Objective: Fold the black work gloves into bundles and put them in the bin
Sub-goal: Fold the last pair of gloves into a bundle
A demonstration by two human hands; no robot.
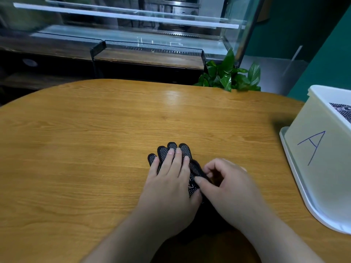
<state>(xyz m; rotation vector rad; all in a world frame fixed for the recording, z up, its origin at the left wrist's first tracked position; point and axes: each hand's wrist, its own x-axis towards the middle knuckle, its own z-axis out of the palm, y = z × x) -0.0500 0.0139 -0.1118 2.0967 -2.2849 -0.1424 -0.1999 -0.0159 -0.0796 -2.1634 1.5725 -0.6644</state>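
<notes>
A black work glove with white grip dots lies flat on the wooden table, fingers pointing away from me. My left hand presses flat on it with straight fingers. My right hand pinches the glove's thumb part at its right edge between thumb and forefinger and lifts it over. The white bin, marked with a blue letter A, stands at the table's right edge. A dotted black glove bundle shows inside it.
The bin sits on a white tray or lid. A green leafy plant stands beyond the table's far edge. A glass display case and a dark shelf fill the background.
</notes>
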